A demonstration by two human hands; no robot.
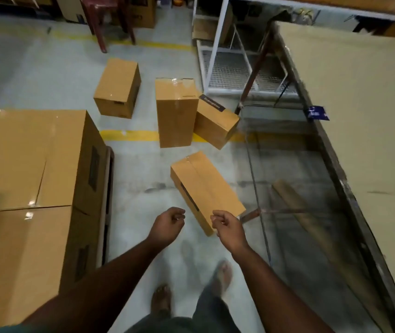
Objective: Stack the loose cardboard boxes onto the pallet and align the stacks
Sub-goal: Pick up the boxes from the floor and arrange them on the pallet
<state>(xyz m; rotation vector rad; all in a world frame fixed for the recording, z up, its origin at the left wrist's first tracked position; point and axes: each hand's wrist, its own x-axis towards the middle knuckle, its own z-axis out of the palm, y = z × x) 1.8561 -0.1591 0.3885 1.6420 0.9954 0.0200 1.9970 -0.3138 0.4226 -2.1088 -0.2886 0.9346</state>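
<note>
Four loose cardboard boxes lie scattered on the concrete floor, none of them yet on the pallet (107,188), whose edge shows beneath the stacked boxes (30,169) at nine o'clock. The nearest box (209,186) lies on its long side just past centre, skewed so one corner points toward the person; its dark handle slot faces up and left, which suggests it was dropped or slid there rather than set down. At twelve o'clock a tall box (176,114) stands upright across the yellow floor line (129,135), and a tilted box (215,122) with a dark label leans against its right side, touching it. A fourth box (117,88) sits alone at eleven o'clock, well apart from the others.

Both arms reach forward and down. The left hand (167,224) is loosely curled and holds nothing; the right hand (227,228) is likewise half-curled and empty, hovering over the near corner of the nearest box, though contact cannot be confirmed. The person appears to be mid-stride, one foot ahead, so the hands are likely poised to take that box by its two ends. A metal-framed table (350,92) covered in cardboard fills the two-to-four o'clock side, leaving a narrow lane for carrying toward the stack.
</note>
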